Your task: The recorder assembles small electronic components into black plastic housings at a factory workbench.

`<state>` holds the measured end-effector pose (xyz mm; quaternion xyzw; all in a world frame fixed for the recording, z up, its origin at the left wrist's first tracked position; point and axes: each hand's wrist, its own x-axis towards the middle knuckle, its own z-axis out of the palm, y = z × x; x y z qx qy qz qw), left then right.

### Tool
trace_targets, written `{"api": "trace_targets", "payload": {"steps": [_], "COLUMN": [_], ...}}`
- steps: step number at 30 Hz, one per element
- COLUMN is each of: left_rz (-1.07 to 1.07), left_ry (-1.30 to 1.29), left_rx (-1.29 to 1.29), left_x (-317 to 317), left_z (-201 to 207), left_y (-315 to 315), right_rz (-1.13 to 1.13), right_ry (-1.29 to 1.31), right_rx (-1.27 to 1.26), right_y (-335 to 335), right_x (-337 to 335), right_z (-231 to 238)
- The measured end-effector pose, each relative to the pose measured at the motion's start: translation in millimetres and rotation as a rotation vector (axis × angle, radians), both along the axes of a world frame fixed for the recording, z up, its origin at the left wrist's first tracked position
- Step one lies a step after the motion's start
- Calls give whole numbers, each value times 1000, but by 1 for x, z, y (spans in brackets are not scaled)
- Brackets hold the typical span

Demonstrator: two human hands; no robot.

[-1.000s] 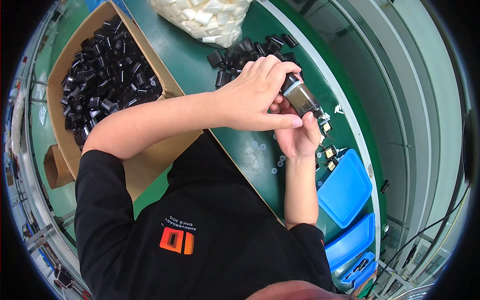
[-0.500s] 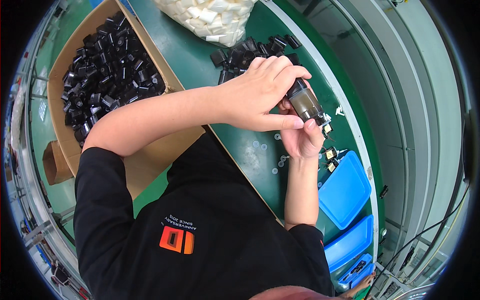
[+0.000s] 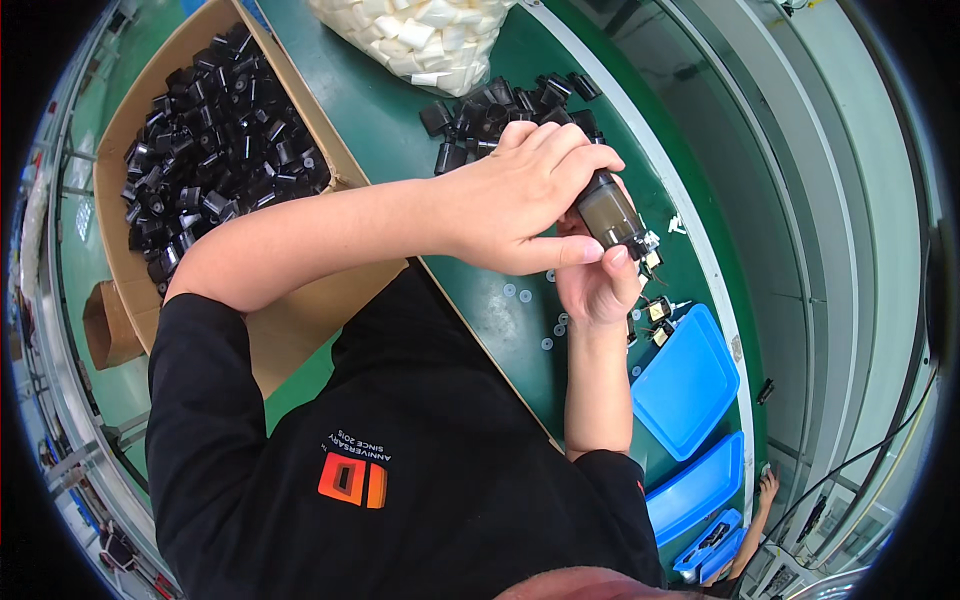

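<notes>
Both hands, left (image 3: 520, 200) and right (image 3: 598, 285), pinch one dark translucent cartridge (image 3: 610, 212) above the green bench (image 3: 400, 110). Risk: slipping grip drops it among loose black parts (image 3: 500, 110).

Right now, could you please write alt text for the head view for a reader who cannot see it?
Both bare hands, left hand over right hand, hold a small dark cylindrical part above a green work table. A cardboard box of black parts lies to the left, a bag of white pieces beyond, and blue trays to the right.
</notes>
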<state>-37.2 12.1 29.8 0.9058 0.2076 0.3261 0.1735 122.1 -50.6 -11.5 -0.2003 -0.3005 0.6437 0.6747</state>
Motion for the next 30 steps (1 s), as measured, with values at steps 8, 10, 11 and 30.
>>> {"api": "trace_targets", "payload": {"steps": [8, 10, 11, 30], "left_rz": [31, 29, 54, -133], "left_ry": [-24, -7, -27, -265], "left_rx": [59, 55, 72, -180], "left_x": [1, -1, -1, 1], "left_z": [0, 1, 3, 1], "left_y": [-8, -7, -6, 14], "right_rz": [14, 63, 92, -421], "right_ry": [-164, 63, 55, -1005], "right_rx": [-47, 21, 47, 589], "right_y": [-1, 3, 5, 9], "right_x": [4, 4, 8, 55], "right_z": [-7, -8, -5, 24]}}
